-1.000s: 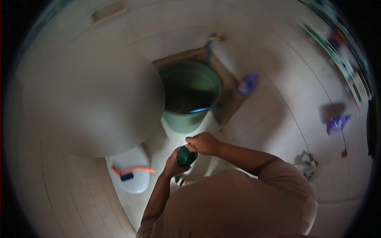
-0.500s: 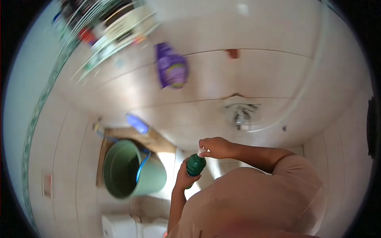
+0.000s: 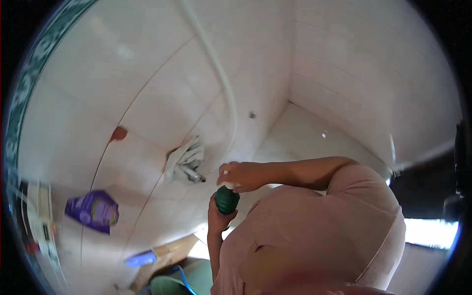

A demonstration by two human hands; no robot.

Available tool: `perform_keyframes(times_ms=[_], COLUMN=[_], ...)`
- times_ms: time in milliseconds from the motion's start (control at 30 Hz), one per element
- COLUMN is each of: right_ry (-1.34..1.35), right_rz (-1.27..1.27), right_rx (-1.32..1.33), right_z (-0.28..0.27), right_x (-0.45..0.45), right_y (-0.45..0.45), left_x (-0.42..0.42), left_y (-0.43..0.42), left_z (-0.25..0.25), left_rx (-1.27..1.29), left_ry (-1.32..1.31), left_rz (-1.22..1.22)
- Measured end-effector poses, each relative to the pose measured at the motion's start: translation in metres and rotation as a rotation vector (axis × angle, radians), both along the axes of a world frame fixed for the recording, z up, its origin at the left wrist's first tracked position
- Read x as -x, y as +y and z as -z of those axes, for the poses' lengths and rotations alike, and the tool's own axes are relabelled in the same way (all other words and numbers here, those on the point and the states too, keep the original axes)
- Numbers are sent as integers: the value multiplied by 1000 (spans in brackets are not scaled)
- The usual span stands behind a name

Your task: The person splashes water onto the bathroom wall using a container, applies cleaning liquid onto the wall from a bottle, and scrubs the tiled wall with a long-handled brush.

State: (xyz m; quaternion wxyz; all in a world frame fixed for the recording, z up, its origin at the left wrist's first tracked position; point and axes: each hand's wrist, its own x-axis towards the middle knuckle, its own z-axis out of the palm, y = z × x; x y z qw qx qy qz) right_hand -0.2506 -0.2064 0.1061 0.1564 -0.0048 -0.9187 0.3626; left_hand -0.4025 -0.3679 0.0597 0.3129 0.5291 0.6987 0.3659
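A green bottle [image 3: 227, 200] with a white top is held upright in front of the person's body. My left hand [image 3: 216, 217] is wrapped round the lower part of the bottle. At the bottle's white top, the fingers of my right hand [image 3: 244, 176] are closed on the cap. Just beyond the hands, a metal tap [image 3: 192, 174] with a pale cloth [image 3: 184, 158] around it sticks out from the tiled wall.
A purple pouch [image 3: 94, 210] hangs on the wall at the left, near a rack [image 3: 42, 223]. Lower down are a blue-purple packet [image 3: 140, 259], a wooden ledge [image 3: 174, 250] and a green bucket [image 3: 199, 276] with a blue handle. A dark object [image 3: 423, 189] is at the right.
The view has swung round to the right, so the bucket has shifted to the bottom edge and the tap has come closer to the hands. Both hands still hold the bottle.
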Motion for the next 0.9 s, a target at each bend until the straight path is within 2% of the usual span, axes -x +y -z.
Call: perform_keyframes(times_ms=[67,100,133,200,233,267,333,367,400,467,500,533,600,667,700,833,900], right_ry=[-166,-364,-377,-546,-448,-464,-206,-307,-315,-745,-757,-746,-314,-186,-68,22,214], right_rz=[361,449,490,348,315,341,502,627,647,747,736,760,572,611,625,698,897], right_rx=[34,146,136,174,144,143,-106,-89,-80,215,205,222,132,125,113,17,-90], right_z=[-16,-27,-23,-6,-3,0,-4,-7,-9,-15,-17,-15,-14,-20,-22,-27,-37], right_x=[-21,-31,-38,-51,-61,-67,-79,-84,-88,-98,-107,-119,-146,-170,-182,-237,-266], right_y=[-5,-7,-4,3,0,-2,-11,-14,-13,-2,1,2,5,6,6,10,8], left_x=[-1,-3,-6,-12,-15,-20,-31,-39,-46,-54,-63,-71,-86,-105,-117,-170,-201], left_y=[17,26,35,48,54,61,69,73,78,91,96,102,117,133,142,190,208], left_z=[9,12,16,30,36,39,42,45,46,45,45,44,37,22,13,-11,-17], left_rx=[24,3,-23,-13,12,5,48,52,57,64,71,79,72,104,113,172,73], left_ry=[-9,-36,-65,-63,-41,-58,-192,-209,-178,-125,-85,-46,-120,-339,-325,-182,-179], left_rz=[119,202,278,356,395,420,446,466,496,552,579,607,679,745,766,948,1003])
